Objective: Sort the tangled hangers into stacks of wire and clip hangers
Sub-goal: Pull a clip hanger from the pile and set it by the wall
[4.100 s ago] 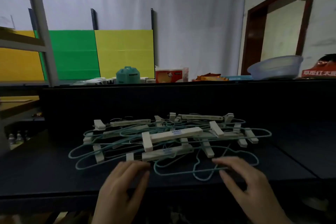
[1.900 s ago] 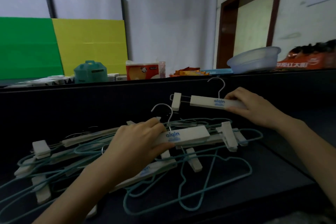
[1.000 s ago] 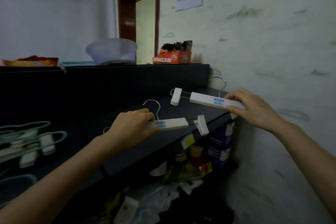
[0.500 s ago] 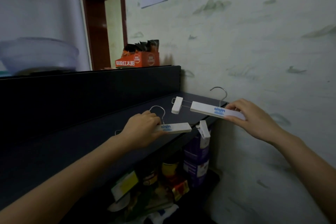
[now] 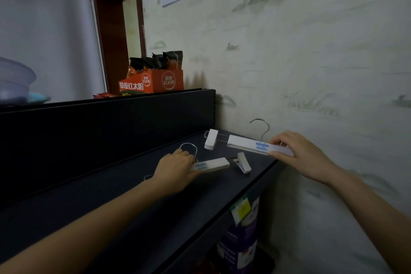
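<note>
Two white clip hangers with blue lettering and metal hooks are over the right end of the dark shelf (image 5: 138, 202). My left hand (image 5: 175, 171) grips one clip hanger (image 5: 214, 165) low over the shelf top, its clip (image 5: 244, 162) near the front edge. My right hand (image 5: 298, 153) holds the other clip hanger (image 5: 249, 145) by its right end, a little above the shelf beside the wall, its left clip (image 5: 211, 139) sticking out. The tangled pile of hangers is out of view.
A patterned wall (image 5: 311, 62) closes the shelf's right end. A dark raised back panel (image 5: 100, 127) runs behind the shelf, with an orange snack box (image 5: 153, 83) and a pale bowl (image 5: 15, 82) on top. Packages (image 5: 242, 236) sit on a lower shelf below.
Both hands took a clip hanger from the tangled pile and carried them right to the shelf's end. Over the last half second both hangers came lower, toward the shelf top.
</note>
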{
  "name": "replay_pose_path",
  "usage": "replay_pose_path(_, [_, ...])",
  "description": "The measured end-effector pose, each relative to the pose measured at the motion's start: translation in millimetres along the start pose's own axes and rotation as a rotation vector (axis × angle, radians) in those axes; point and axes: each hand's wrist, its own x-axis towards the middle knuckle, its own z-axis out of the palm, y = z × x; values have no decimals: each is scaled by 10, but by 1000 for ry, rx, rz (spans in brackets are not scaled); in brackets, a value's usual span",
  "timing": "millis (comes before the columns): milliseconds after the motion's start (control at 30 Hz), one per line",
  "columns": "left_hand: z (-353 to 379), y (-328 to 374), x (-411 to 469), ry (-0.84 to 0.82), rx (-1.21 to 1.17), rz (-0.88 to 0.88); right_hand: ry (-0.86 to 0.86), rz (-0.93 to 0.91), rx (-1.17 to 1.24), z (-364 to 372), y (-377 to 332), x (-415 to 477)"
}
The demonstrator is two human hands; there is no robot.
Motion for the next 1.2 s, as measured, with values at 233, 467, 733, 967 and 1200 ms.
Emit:
replay_pose_path(233, [259, 54, 479, -61, -57, -88, -56, -125, 44, 263, 459, 655])
replay_pose_path(467, [460, 178, 931, -100, -22, -217, -105, -283, 115, 478, 854, 1343])
replay_pose_path(733, [531, 337, 1253, -67, 23, -320, -171, -461, 202, 840, 1009, 1873])
replay_pose_path(967, [360, 400, 810, 86, 72, -272, -287, -549, 269, 1194, 768, 2089])
replay_pose_path(1200, [80, 411, 207, 175, 182, -366, -416, -626, 178, 1439, 514, 2136])
